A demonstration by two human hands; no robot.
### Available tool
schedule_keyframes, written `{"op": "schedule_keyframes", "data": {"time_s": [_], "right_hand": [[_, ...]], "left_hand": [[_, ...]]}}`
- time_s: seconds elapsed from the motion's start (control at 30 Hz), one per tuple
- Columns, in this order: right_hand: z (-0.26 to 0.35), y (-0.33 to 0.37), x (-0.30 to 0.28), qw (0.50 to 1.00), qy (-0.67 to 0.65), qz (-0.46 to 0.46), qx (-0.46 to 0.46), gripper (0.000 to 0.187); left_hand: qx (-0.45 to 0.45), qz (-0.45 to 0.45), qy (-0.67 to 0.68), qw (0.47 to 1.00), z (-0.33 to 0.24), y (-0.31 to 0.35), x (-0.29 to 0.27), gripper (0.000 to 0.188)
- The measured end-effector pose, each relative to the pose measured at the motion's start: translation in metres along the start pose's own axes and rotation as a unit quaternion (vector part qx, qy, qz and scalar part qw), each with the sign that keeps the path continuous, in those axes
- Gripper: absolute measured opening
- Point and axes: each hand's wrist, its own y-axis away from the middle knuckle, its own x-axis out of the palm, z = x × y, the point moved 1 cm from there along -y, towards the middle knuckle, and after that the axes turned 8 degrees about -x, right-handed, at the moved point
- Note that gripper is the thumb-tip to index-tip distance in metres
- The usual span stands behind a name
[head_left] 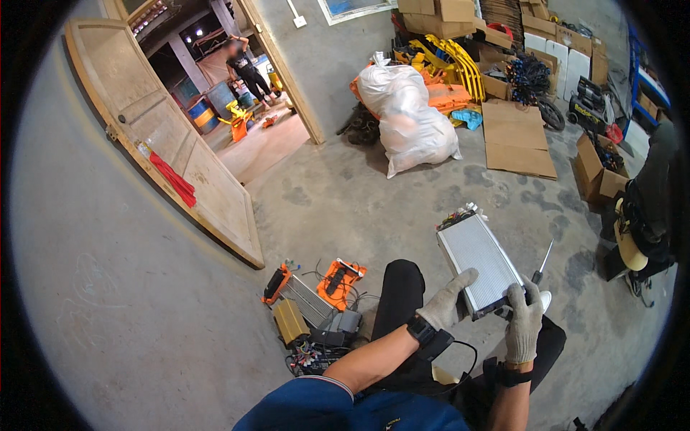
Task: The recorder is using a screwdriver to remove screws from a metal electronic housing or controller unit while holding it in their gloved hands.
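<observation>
A flat silver metal box with a ribbed, heat-sink-like top (480, 253) is held over my lap, tilted away from me. Wires and plugs (463, 214) stick out at its far end. My left hand (445, 300), in a pale knit glove, grips its near left corner with the thumb on top. Gloved alike, my right hand (525, 323) closes on the near right corner; its fingers partly hide that edge. Just past the right fingertips is a screwdriver (546, 260), its shaft pointing away; I cannot tell whether it lies on the floor or touches the hand.
Left of my knee lie several similar boxes, including a gold one (290, 322), an orange part (340, 281) and cables. White sacks (413, 122), flat cardboard (517, 140) and an open carton (600, 169) stand farther off. A person (248, 72) is beyond the open wooden door (169, 136).
</observation>
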Motion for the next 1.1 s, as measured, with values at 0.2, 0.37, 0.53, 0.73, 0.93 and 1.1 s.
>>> {"op": "schedule_keyframes", "data": {"time_s": [0.2,0.37,0.53,0.73,0.93,1.1], "right_hand": [[0.006,0.001,0.002,0.999,0.028,-0.008,0.011,0.059],[0.005,0.0,0.002,1.0,0.004,0.004,0.014,0.054],[0.012,-0.001,0.001,0.999,0.043,0.008,0.016,0.051],[0.001,0.002,-0.006,0.994,-0.097,-0.012,0.04,0.041],[0.018,0.021,-0.038,0.998,0.021,-0.013,-0.059,0.049],[0.034,0.03,-0.057,0.999,0.016,0.005,-0.035,0.051]], "left_hand": [[-0.006,-0.01,0.013,1.0,0.002,-0.004,-0.004,0.081],[0.007,-0.009,0.012,1.0,0.0,-0.003,0.002,0.081],[0.002,-0.046,0.022,0.999,0.004,-0.007,-0.007,0.079],[-0.005,-0.092,0.066,0.994,0.0,0.0,0.002,0.069],[0.073,-0.053,-0.005,0.996,-0.025,0.001,0.022,0.068],[0.143,-0.06,-0.071,0.985,-0.069,0.004,0.032,0.076]]}}
